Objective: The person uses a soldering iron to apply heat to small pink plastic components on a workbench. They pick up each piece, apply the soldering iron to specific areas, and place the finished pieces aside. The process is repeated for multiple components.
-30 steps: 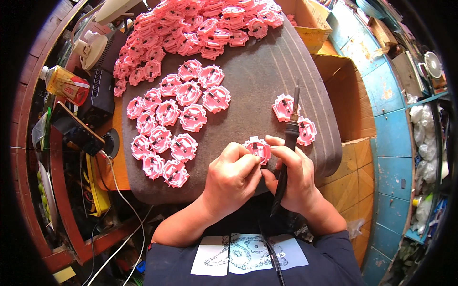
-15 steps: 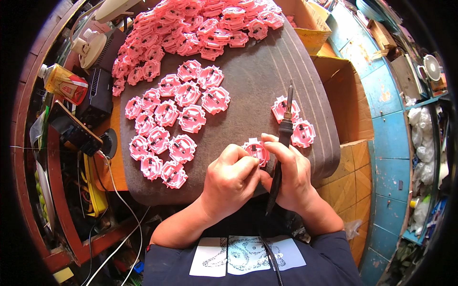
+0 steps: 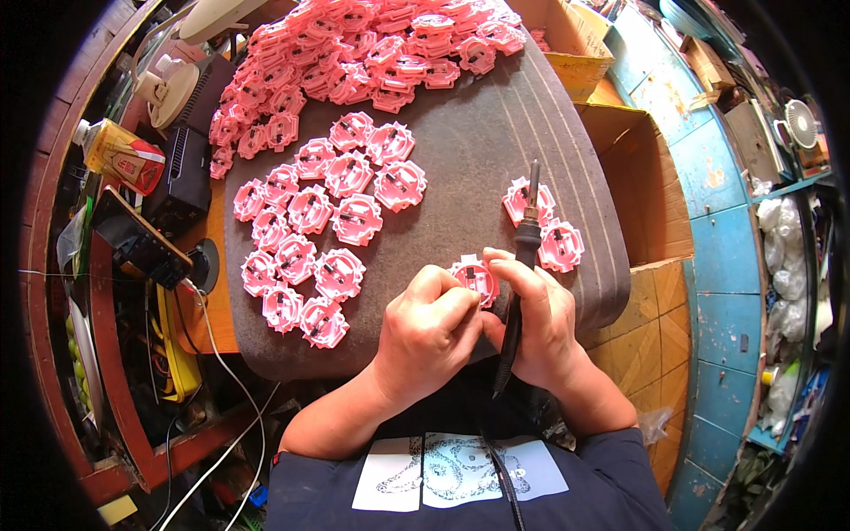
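Note:
At the near edge of the dark mat, a round pink plastic part (image 3: 475,276) with a black piece in it lies between my hands. My left hand (image 3: 431,320) is closed in a pinch against the part's lower left edge; what its fingertips hold is hidden. My right hand (image 3: 542,323) grips a black-handled soldering iron (image 3: 529,237), its metal tip pointing away from me and upward in view. The index finger and thumb of that hand come close to the part's right side. Two more pink parts lie just beyond, partly behind the iron.
Several similar pink parts (image 3: 310,210) lie in loose rows on the mat (image 3: 460,168) to the left. A large pile of them (image 3: 354,53) covers the far end. An open cardboard box (image 3: 651,186) stands right of the table; a phone (image 3: 137,237) leans at the left.
The soldering iron's tip has dipped slightly toward me and to the left. Both hands stay in nearly the same place at the pink part.

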Motion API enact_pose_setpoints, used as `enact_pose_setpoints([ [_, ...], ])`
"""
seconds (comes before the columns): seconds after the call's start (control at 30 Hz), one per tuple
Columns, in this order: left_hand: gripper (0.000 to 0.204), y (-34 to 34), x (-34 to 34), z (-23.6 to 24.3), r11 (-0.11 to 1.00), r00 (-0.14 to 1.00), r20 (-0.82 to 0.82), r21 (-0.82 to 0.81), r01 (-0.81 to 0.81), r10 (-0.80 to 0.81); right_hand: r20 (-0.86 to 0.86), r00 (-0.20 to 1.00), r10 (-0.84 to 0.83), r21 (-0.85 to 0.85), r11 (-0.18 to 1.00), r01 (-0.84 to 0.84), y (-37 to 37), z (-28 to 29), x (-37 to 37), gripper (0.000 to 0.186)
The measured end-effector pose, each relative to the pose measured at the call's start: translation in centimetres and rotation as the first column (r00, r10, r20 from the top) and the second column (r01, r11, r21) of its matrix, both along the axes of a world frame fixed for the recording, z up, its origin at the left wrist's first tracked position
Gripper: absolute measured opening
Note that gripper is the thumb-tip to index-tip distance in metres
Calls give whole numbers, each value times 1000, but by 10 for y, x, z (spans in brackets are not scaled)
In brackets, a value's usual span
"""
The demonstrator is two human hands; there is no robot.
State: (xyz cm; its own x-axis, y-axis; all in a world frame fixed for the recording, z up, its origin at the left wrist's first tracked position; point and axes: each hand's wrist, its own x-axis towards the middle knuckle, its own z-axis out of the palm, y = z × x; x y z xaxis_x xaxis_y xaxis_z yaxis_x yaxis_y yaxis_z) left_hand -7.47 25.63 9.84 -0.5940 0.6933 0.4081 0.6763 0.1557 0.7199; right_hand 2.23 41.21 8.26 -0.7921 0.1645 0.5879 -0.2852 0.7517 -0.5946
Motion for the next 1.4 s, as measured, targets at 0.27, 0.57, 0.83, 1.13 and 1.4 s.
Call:
enact_pose_setpoints([
  [0.27,13,-1,1,0,1000,1000,11,12,3,-3,51,998,34,-3,999,-34,2,3,-1,65],
  [0.57,14,-1,1,-2,1000,1000,0,4,3,-3,65,998,15,-8,1000,-14,1,4,1,64],
  [0.83,28,-9,1,5,998,996,93,55,8,-13,50,999,-1,1,1000,1,-1,4,0,60],
  [1.13,23,-79,-35,49,818,868,-455,-412,-402,197,15,967,-255,133,959,250,12,6,3,61],
  [1.4,18,-63,-37,28,884,867,-492,-367,-290,80,-116,989,-96,-43,995,91,1,-8,21,59],
])
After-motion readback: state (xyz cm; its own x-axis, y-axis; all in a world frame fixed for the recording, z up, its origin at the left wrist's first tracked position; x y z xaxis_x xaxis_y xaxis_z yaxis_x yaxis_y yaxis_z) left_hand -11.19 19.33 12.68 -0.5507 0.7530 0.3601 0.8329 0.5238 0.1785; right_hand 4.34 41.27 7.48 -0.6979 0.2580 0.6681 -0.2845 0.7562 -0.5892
